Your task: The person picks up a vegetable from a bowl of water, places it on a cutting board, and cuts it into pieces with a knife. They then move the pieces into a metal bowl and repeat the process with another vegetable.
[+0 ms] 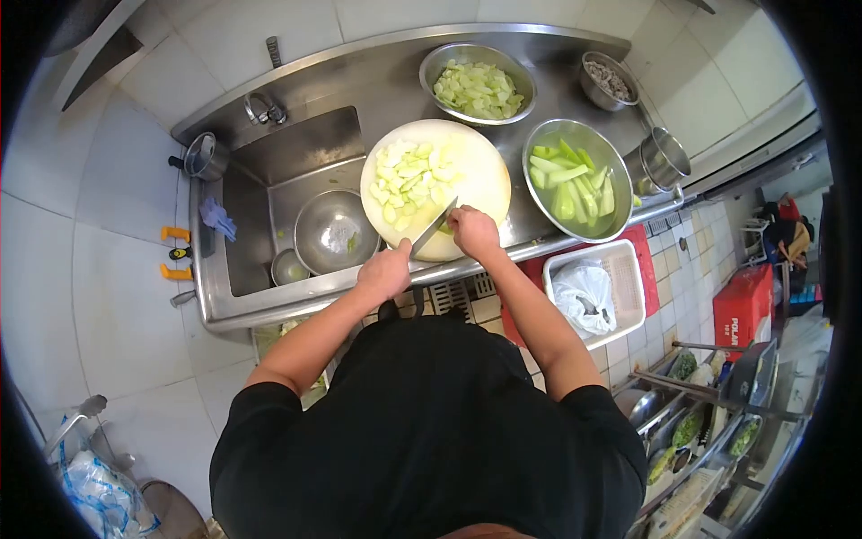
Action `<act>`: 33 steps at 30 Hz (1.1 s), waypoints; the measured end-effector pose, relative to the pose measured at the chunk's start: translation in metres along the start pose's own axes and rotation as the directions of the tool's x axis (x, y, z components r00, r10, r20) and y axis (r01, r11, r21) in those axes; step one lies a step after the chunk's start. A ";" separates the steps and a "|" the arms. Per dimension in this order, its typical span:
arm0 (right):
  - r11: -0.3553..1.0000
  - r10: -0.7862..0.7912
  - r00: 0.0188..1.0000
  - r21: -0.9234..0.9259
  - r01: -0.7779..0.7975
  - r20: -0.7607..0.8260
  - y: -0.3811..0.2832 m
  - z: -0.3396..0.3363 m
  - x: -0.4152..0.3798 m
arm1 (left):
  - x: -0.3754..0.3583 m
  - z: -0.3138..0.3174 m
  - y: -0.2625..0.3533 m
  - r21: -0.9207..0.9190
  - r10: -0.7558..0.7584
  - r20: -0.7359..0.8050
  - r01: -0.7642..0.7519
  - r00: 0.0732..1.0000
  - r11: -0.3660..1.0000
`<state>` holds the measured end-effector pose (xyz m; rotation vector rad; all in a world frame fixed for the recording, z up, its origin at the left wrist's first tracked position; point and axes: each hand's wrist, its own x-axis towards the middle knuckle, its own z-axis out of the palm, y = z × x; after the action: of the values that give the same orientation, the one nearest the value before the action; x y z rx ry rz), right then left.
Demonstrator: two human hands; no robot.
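A round cream cutting board (485,171) lies across the sink's edge and the steel counter. My left hand (386,272) is closed around the handle of a knife (436,222), whose blade slants over the board's near side. Just right of the blade, my right hand (474,232) has its fingers bent down onto a piece of green vegetable (446,228), mostly hidden beneath them. Pale green vegetable slices (404,184) spread over the board's left half. To the right stands a steel bowl (603,146) of long green vegetable batons in liquid.
Behind the board is a steel bowl (428,75) heaped with pale slices. A smaller bowl (586,83) with greyish bits sits at the far right. An empty metal bowl (328,216) rests in the sink (314,135). Below the counter's right end stands a white basket (630,278) with a plastic bag.
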<state>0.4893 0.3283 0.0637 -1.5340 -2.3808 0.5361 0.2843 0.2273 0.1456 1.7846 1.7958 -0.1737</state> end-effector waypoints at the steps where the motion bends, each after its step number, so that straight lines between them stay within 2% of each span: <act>1: 1.000 0.004 1.000 0.010 -0.004 -0.008 0.000 0.001 0.000 | -0.005 -0.013 0.004 0.004 0.004 -0.003 -0.004 1.000 1.000; 9: 0.998 0.069 0.997 -0.002 -0.069 -0.024 -0.005 0.000 -0.010 | -0.003 -0.002 0.000 -0.013 0.037 -0.025 -0.037 0.999 0.999; 11: 0.998 0.058 0.998 -0.016 -0.058 -0.025 -0.001 0.001 -0.008 | -0.007 -0.002 0.005 -0.052 0.023 -0.035 -0.025 0.999 0.998; 14: 0.998 0.053 0.999 0.036 -0.053 0.002 0.005 0.003 -0.008 | 0.002 0.007 -0.003 -0.014 0.034 -0.024 -0.035 0.999 0.999; 19: 0.998 0.011 0.998 0.059 -0.007 -0.069 0.008 0.007 -0.011 | -0.002 0.007 0.000 -0.055 0.015 -0.043 -0.017 0.999 0.998; 23: 0.998 -0.004 0.998 0.063 0.008 -0.069 0.008 0.006 -0.014 | -0.011 -0.008 0.009 -0.066 0.011 -0.032 -0.013 0.999 0.998; 26: 0.999 0.004 0.999 0.053 -0.002 -0.050 0.012 0.009 -0.014 | 0.003 0.017 -0.006 -0.064 0.040 -0.032 -0.042 0.999 0.997; 29: 0.996 -0.035 0.996 0.073 0.041 -0.086 0.017 0.014 -0.017 | -0.016 -0.011 0.012 -0.076 0.021 -0.035 -0.024 0.999 0.997; 33: 0.997 -0.029 0.996 0.064 0.034 -0.080 0.014 0.010 -0.016 | -0.004 0.004 0.002 -0.080 0.007 -0.021 -0.009 1.000 0.997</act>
<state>0.5034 0.3177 0.0480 -1.4598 -2.3008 0.5311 0.2877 0.2221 0.1447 1.7434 1.7848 -0.0792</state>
